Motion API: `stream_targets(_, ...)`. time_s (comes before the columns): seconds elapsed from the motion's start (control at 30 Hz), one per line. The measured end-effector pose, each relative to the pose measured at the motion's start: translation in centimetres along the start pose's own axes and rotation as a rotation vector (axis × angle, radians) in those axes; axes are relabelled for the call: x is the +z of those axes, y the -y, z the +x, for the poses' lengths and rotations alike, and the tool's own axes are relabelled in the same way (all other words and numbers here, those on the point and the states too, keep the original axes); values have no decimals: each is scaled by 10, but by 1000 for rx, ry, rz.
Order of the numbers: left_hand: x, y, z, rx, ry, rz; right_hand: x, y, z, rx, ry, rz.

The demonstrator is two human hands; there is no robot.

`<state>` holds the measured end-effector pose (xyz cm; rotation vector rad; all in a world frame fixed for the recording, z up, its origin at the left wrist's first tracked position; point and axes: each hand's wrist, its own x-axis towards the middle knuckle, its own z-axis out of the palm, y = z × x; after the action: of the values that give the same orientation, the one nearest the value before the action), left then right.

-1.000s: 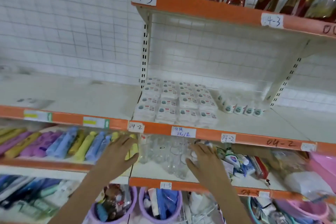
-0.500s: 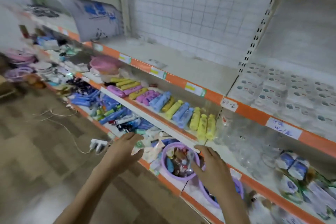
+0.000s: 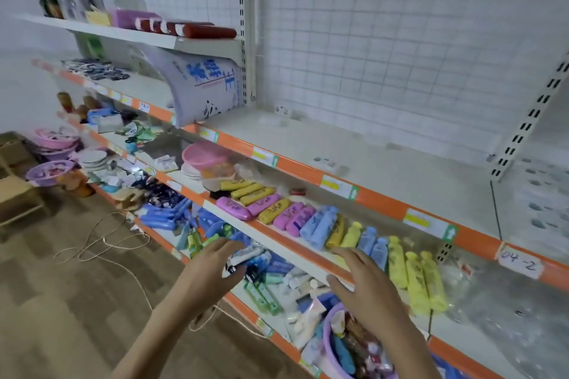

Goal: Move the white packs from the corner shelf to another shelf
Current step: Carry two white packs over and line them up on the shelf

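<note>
Both hands, left [image 3: 212, 268] and right [image 3: 366, 289], reach forward with fingers spread, holding nothing, below the orange-edged shelf [image 3: 381, 203]. The white packs [image 3: 545, 194] lie blurred at that shelf's far right, well apart from them.

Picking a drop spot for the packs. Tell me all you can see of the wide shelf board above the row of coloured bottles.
The shelf board is a pale cream, flat panel, metal by the look, level, with an orange front strip bearing yellow-and-green price tags and a handwritten "04-2" label. White wire grid backs it; a slotted upright bounds its right end. A blue-printed sack leans at its left end. Small whitish items lie on it, too blurred to identify. Neither hand touches it.
</note>
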<state>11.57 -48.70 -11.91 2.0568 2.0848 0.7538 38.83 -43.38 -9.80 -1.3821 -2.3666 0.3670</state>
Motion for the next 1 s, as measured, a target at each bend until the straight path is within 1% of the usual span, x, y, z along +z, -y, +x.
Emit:
stream_targets(0.17,-31,40,64,81,42,-79,-5,16,59,28,-128,3)
stream_targets(0.27,-42,51,110,159,39,-106,-16,12,98,45,-165,-23)
stream_targets(0.33,-42,51,141,212,23,-139,-27,4,124,61,-174,-50)
stream_targets(0.47,-30,38,209,316,81,-128,-50,-28,174,139,-216,-84)
stream_targets(0.57,-10,23,264,389,208,-155,-63,-65,213,211,-209,-100)
stream_targets(0.73,27,-1,350,455,397,-139,-62,-121,277,303,-114,-141)
stream_targets(0.9,63,-22,405,478,691,-66,-54,-166,328,396,-75,-104)
stream_targets(0.93,68,-24,413,485,718,-55,-52,-173,335,406,-82,-99)
stream_targets(1.0,78,-26,428,504,720,-41,-48,-184,346,422,-90,-99)
